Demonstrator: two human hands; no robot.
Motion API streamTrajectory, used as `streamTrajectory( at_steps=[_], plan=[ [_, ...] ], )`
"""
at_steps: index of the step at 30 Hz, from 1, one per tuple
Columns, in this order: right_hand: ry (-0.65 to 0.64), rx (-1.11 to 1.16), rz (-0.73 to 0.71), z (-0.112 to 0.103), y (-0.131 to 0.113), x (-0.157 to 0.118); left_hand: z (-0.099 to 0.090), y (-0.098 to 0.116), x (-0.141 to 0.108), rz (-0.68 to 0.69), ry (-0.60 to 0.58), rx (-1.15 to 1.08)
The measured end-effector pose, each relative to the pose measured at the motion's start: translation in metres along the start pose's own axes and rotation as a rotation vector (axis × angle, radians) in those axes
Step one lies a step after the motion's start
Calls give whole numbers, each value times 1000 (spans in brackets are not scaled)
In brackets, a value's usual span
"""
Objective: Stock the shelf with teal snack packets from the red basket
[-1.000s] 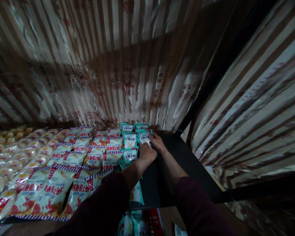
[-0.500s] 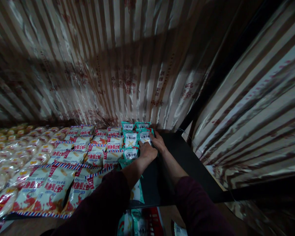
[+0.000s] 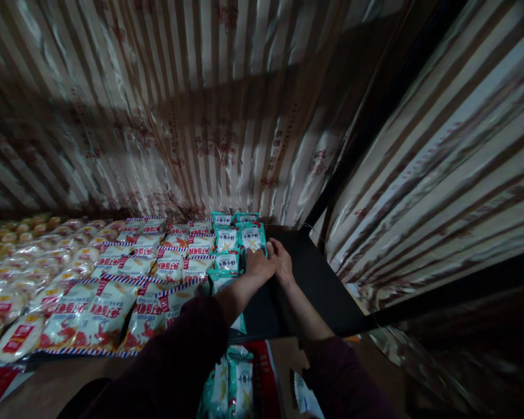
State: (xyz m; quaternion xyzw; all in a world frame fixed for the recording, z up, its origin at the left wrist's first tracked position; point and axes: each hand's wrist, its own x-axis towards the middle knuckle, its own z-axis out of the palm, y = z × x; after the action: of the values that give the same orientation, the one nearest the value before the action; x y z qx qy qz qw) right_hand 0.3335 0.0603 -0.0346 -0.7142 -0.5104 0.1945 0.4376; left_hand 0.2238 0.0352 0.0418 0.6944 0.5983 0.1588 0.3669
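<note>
1. Both arms reach forward over the black shelf (image 3: pixel 310 273). The left hand (image 3: pixel 261 265) sits low against the near edge of a teal packet (image 3: pixel 252 235), knuckles up; its fingertips are hidden, so no telling if it's gripping. The right hand (image 3: pixel 282 262) is right beside it, fingers loosely curled by the packet's lower right corner; can't tell if they're pinching anything.
2. Compared with half a second ago, the right fingers have slid down from the packet's upper right corner, so more of its front shows. The packet's still lying in the right-hand teal column, second from the curtain (image 3: pixel 227 116).
3. Counts: two hands, at least six teal packets up on the shelf, two more (image 3: pixel 243 381) clearly visible below its front edge. Striped-edge bags (image 3: pixel 105 314) and round clear-wrapped snacks (image 3: pixel 21 338) overlap too much to count.
</note>
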Motion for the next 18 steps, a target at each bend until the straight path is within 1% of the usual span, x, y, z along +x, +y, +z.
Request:
streamTrajectory(
  at_steps=[5,10,18],
  plan=[
    [1,20,-15,-9,0,-33,3,1,-25,-22,-10,-17],
    [32,62,-24,-16,-1,-70,11,-3,-49,-25,-40,-40],
    [25,56,-6,-19,4,-123,25,-20,-92,-41,-82,-43]
  ],
)
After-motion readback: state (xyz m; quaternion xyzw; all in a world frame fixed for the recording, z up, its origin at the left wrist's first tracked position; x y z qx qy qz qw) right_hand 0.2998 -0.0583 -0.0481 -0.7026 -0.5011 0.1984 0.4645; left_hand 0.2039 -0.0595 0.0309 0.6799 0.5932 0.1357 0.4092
